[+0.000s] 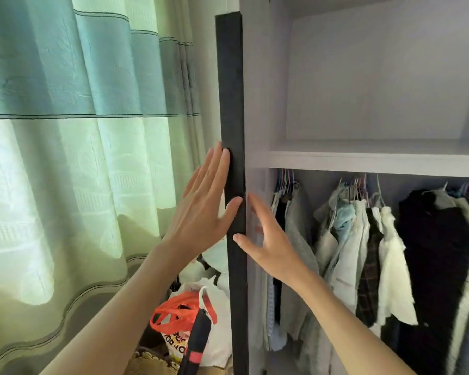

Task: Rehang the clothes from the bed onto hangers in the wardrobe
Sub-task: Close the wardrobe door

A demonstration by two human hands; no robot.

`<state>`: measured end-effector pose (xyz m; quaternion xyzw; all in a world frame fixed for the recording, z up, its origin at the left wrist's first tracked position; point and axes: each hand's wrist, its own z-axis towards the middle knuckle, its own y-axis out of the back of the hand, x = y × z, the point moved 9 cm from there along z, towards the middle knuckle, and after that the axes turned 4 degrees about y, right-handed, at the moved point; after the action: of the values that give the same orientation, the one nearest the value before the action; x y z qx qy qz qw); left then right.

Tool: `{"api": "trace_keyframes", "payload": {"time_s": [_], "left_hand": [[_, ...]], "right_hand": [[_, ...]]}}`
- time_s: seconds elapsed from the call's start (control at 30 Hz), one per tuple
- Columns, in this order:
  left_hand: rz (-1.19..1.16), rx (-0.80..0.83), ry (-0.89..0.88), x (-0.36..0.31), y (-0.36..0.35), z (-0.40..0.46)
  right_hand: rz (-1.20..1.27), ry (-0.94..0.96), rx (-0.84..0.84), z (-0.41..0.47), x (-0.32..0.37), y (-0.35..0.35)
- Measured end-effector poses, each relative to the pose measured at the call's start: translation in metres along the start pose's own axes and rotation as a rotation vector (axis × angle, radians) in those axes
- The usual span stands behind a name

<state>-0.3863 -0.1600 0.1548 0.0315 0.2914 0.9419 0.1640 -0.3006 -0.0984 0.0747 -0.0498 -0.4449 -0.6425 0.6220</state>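
The wardrobe stands open, its dark door edge (pixel 232 109) running down the middle of the view. My left hand (pixel 203 212) lies flat with straight fingers against the outer side of that edge. My right hand (pixel 268 239) reaches in on the inner side, fingers spread, thumb touching the door edge. Neither hand holds anything. Inside, several garments (pixel 358 255) hang on wire hangers (pixel 355 185) from a rail under a white shelf (pixel 377 158): grey, white, light blue and plaid pieces, with a dark coat (pixel 439 266) to the right. The bed is out of view.
A green and white curtain (pixel 79 131) fills the left side. Behind the door, low down, sit white plastic bags (pixel 217 307), an orange bag (pixel 173 312) and a dark strap with a red band (pixel 198 345). The compartment above the shelf shows only its grey back wall (pixel 377 77).
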Motion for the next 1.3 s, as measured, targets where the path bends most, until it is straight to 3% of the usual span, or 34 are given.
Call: {"api": "trace_keyframes", "payload": {"time_s": [0.2, 0.37, 0.47, 0.6, 0.77, 1.03, 1.17, 1.3], "left_hand": [[-0.207, 0.038, -0.124, -0.060, -0.040, 0.022], [-0.469, 0.114, -0.206, -0.114, -0.086, 0.049], [-0.510, 0.146, -0.239, -0.144, -0.112, 0.067], [-0.413, 0.241, -0.274, -0.174, -0.155, 0.096], [-0.234, 0.305, -0.253, -0.197, -0.214, 0.131], [-0.123, 0.261, -0.213, -0.200, -0.280, 0.166], [-0.009, 0.261, -0.205, -0.192, -0.309, 0.180], [0.142, 0.233, -0.202, -0.184, -0.335, 0.193]], "right_hand": [[-0.050, -0.063, 0.042, -0.036, -0.023, 0.063], [-0.072, -0.147, -0.069, -0.061, -0.050, 0.125], [-0.032, -0.203, -0.180, -0.073, -0.071, 0.165], [-0.088, -0.285, -0.328, -0.083, -0.105, 0.210], [-0.308, -0.291, -0.376, -0.075, -0.142, 0.249], [-0.576, -0.166, -0.305, -0.048, -0.189, 0.274], [-0.900, -0.189, -0.217, -0.032, -0.220, 0.293], [-1.118, -0.217, -0.247, -0.019, -0.241, 0.308]]}}
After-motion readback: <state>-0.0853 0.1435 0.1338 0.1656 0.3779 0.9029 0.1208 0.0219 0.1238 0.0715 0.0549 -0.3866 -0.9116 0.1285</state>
